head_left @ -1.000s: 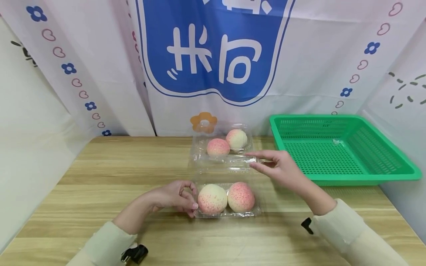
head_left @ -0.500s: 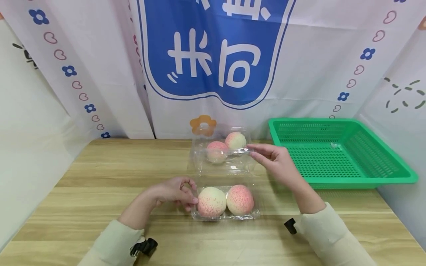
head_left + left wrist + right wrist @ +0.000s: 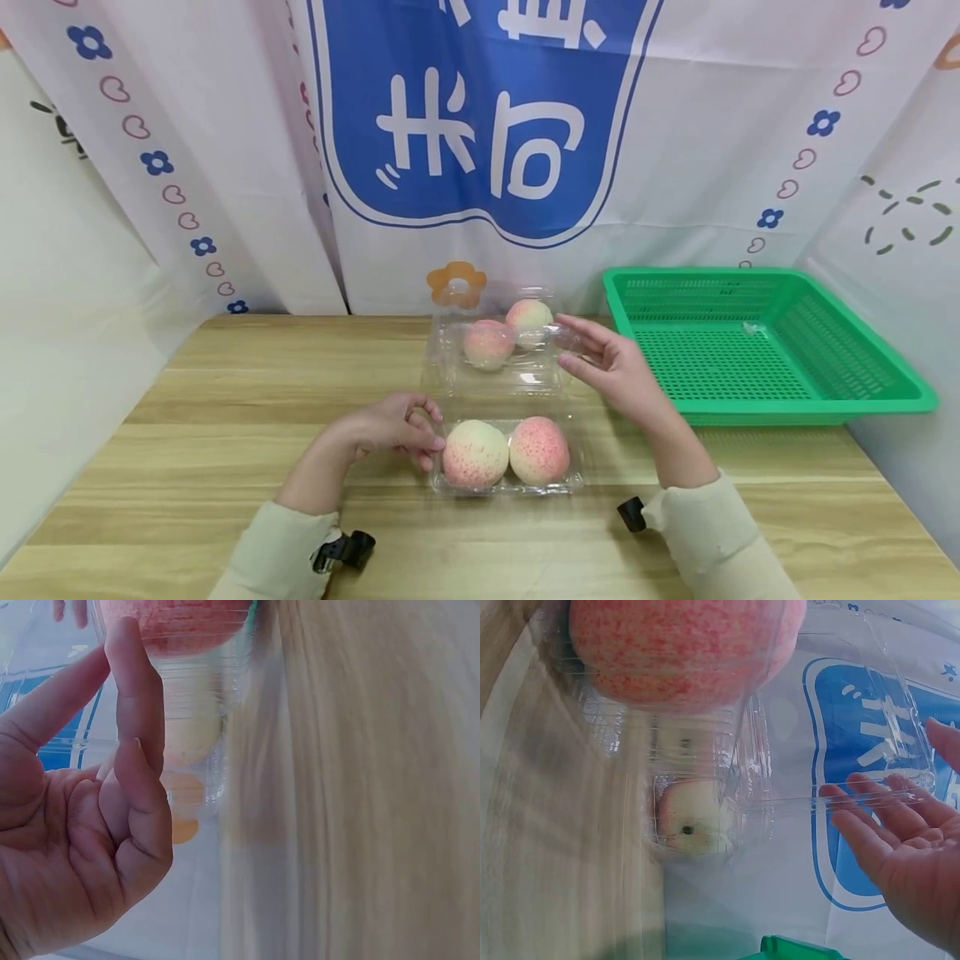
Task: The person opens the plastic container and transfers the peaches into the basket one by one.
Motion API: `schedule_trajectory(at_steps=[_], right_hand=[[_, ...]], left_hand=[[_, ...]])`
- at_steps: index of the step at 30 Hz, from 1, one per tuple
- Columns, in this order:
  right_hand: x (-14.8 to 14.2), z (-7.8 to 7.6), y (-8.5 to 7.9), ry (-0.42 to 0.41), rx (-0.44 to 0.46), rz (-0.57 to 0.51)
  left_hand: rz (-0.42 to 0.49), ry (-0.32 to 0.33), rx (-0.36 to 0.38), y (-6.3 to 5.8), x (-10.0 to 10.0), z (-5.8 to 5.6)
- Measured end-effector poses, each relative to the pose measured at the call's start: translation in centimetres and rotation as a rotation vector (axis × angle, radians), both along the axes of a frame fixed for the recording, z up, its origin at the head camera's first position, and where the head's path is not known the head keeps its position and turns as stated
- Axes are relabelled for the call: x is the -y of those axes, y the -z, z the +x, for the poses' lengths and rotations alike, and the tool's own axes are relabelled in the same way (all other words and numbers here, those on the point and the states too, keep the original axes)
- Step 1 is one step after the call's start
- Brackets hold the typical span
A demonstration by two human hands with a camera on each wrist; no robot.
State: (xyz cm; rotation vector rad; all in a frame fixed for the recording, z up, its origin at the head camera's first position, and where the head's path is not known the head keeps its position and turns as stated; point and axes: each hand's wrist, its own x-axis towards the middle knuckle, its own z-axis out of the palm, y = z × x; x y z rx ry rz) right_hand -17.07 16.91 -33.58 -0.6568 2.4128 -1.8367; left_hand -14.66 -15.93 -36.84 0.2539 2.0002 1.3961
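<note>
A clear plastic clamshell box point(image 3: 573, 483) sits before me in the head view, its lid point(image 3: 536, 379) raised on the far side. Two round, pink-and-cream speckled peach-like fruits, a paler one point(image 3: 475, 454) and a pinker one point(image 3: 539, 451), lie side by side in it. My left hand point(image 3: 397, 433) pinches the box's left edge between thumb and index finger, seen closely in the left wrist view. My right hand point(image 3: 611, 367) is at the lid's right end; in the right wrist view its fingers point(image 3: 889, 825) extend along the lid's edge, the thumb standing apart.
Behind the lid is another clear box point(image 3: 442, 308) with two similar fruits, a pink one point(image 3: 489, 343) and a paler one point(image 3: 529, 320). A green perforated basket point(image 3: 817, 407) stands at the right. A printed cloth point(image 3: 682, 208) hangs behind the wooden table point(image 3: 247, 392).
The lid has tilted up from its earlier, lower position. My right hand has shifted slightly and loosened from pinching the lid's edge to straighter fingers. My left hand stays at the box's left edge.
</note>
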Motion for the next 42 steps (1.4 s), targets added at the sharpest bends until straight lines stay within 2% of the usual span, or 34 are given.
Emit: schedule_trajectory(at_steps=[12, 22, 31, 42], right_hand=[[-0.8, -0.3, 0.3, -0.049, -0.023, 0.033], [-1.0, -1.0, 0.6, -0.040, 0.038, 0.020], [-0.8, -1.2, 0.7, -0.043, 0.091, -0.012], [-0.8, -1.7, 1.2, -0.033, 0.138, -0.033]], left_hand=[[0.073, 0.020, 0.034, 0.4, 0.1, -0.2], [0.056, 0.023, 0.016, 0.7, -0.1, -0.5], [0.103, 0.022, 0.052, 0.9, 0.0, -0.6], [0.100, 0.026, 0.048, 1.2, 0.2, -0.8]])
